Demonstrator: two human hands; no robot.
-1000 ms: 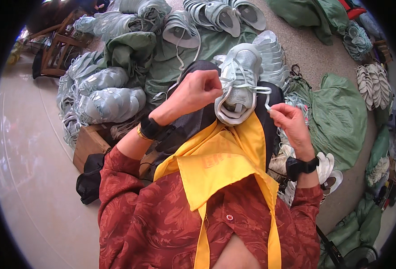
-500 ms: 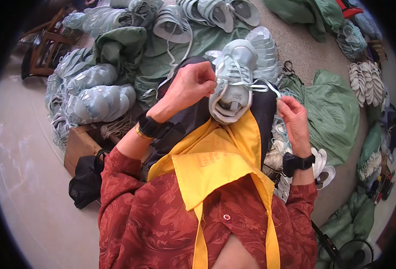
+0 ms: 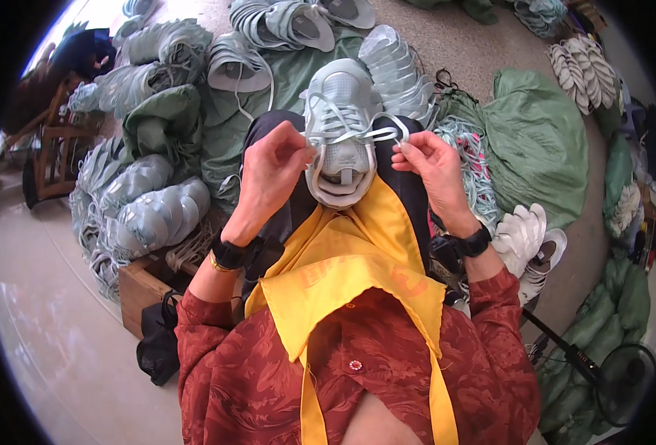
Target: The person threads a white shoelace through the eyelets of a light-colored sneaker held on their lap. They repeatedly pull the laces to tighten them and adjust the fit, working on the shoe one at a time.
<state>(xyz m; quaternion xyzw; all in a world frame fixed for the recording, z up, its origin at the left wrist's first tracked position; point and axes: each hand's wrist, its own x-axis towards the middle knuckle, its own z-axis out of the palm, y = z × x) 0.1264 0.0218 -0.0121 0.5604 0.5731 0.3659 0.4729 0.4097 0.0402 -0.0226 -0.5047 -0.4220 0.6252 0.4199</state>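
Observation:
A pale mint-grey sneaker (image 3: 343, 89) rests on my lap, toe pointing away, its heel opening near the yellow apron (image 3: 376, 222). White shoelaces (image 3: 384, 133) cross its tongue and loop out to the right. My right hand (image 3: 435, 167) pinches that loop between thumb and fingertips, a little off the shoe. At the sneaker's left collar, my left hand (image 3: 272, 174) is closed in a pinch, with a lace running toward its fingertips. The bit between those fingers is mostly hidden.
Stacked mint shoe uppers (image 3: 161, 211) lie at the left, beside a wooden box (image 3: 139, 293). More uppers (image 3: 398, 70) sit beyond my knees. A green sack (image 3: 536, 148), bundled laces (image 3: 469, 170) and white shoe pieces (image 3: 521, 237) are on the right.
My right hand has come in closer to the sneaker, and the lace it holds is now a shorter, slack loop. My left hand stays pinched at the collar. The whole view has shifted.

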